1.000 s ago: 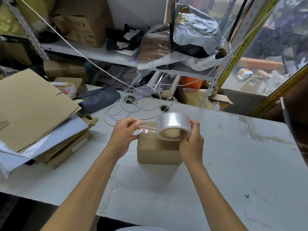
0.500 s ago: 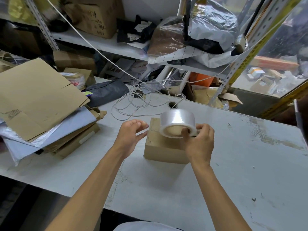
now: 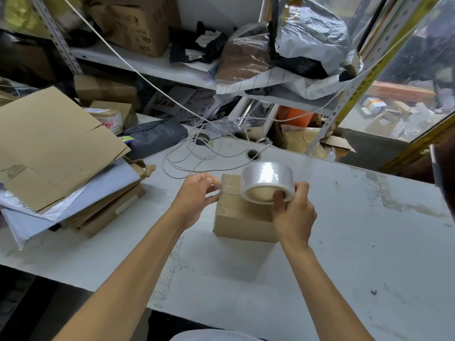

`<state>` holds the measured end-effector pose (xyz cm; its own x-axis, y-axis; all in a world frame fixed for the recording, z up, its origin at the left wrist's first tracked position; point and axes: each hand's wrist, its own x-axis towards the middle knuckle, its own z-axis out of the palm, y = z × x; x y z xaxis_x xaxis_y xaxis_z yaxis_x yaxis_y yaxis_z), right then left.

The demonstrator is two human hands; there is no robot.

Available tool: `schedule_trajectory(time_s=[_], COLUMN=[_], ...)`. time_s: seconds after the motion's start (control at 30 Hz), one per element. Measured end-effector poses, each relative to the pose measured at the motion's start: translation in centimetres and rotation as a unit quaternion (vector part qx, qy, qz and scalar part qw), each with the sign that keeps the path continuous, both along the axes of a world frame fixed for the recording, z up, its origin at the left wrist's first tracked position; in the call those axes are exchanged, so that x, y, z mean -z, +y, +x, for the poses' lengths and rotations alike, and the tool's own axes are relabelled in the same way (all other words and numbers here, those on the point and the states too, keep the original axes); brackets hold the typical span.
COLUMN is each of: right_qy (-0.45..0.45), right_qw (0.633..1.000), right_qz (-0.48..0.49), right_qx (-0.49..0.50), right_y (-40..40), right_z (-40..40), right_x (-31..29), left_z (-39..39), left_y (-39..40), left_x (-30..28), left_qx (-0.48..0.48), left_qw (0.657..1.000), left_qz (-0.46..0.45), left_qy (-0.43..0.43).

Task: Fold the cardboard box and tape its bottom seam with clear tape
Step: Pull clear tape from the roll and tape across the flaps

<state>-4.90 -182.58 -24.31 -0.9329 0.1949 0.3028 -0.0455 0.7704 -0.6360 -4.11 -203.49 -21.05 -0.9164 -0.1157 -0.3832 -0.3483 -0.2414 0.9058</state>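
A small folded cardboard box stands on the white table. Just above it, my right hand grips a roll of clear tape, thumb inside the core. A short strip of pulled-out tape runs from the roll to my left hand, which pinches its free end at the box's top left edge. The strip lies over the box top.
A pile of flat cardboard and grey mailers fills the table's left side. A coiled white cable lies behind the box beside a table hole. Cluttered shelves with boxes and bags rise beyond.
The camera view shifted a little. My left hand, which had let go half a second ago, now pinches the tape's end again and draws a short strip leftward over the box.
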Motion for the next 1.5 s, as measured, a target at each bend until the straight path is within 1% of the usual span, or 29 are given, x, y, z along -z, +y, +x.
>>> schedule_trajectory(time_s=[0.27, 0.47, 0.57, 0.63, 0.67, 0.73, 0.8, 0.83, 1.0, 1.1, 1.3, 1.43, 1.5], right_qy=[0.019, 0.017, 0.040, 0.050, 0.050, 0.047, 0.047, 0.051, 0.057, 0.043, 0.035, 0.033, 0.038], right_qw=[1.000, 0.999, 0.998, 0.997, 0.997, 0.997, 0.996, 0.996, 0.996, 0.998, 0.998, 0.998, 0.997], right_qz=[0.009, 0.024, 0.045, 0.057, 0.060, 0.069, 0.076, 0.076, 0.061, 0.047, 0.053, 0.059, 0.063], right_qx=[-0.014, -0.012, -0.007, -0.005, -0.004, 0.000, 0.002, 0.000, -0.032, -0.022, -0.018, -0.019, -0.021], right_y=[0.0, -0.2, -0.6, -0.7, -0.8, -0.9, -0.9, -1.0, -0.5, 0.0, 0.0, 0.1, 0.1], right_z=[0.1, -0.2, -0.3, -0.3, -0.3, -0.3, -0.4, -0.4, -0.3, -0.5, -0.4, -0.5, -0.4], right_x=[0.2, 0.7, 0.7, 0.6, 0.6, 0.6, 0.7, 0.6, 0.7, 0.8, 1.0, 1.1, 1.1], left_z=[-0.3, -0.4, 0.0, 0.0, 0.0, 0.2, 0.3, 0.3, -0.1, -0.4, -1.3, -1.9, -1.9], left_y=[-0.3, -1.0, -1.2, -1.6, -1.7, -1.7, -1.4, -1.4, -1.5, -1.7, -2.3, -2.4, -2.4], left_x=[1.0, 2.4, 2.5, 2.3, 2.2, 2.2, 2.5, 2.7, 2.7, 3.2, 4.6, 5.0, 4.7], left_qx=[-0.022, -0.046, -0.068, -0.057, -0.039, -0.002, 0.004, 0.000, 0.013, 0.017, 0.055, 0.045, 0.032], left_qw=[0.999, 0.993, 0.987, 0.984, 0.986, 0.992, 0.997, 0.997, 0.993, 0.990, 0.984, 0.980, 0.980], left_qz=[0.029, 0.102, 0.144, 0.164, 0.161, 0.122, 0.077, 0.074, 0.108, 0.110, 0.128, 0.129, 0.099], left_qy=[-0.019, -0.035, -0.034, -0.028, -0.023, -0.013, -0.015, -0.021, -0.055, -0.085, -0.115, -0.142, -0.170])
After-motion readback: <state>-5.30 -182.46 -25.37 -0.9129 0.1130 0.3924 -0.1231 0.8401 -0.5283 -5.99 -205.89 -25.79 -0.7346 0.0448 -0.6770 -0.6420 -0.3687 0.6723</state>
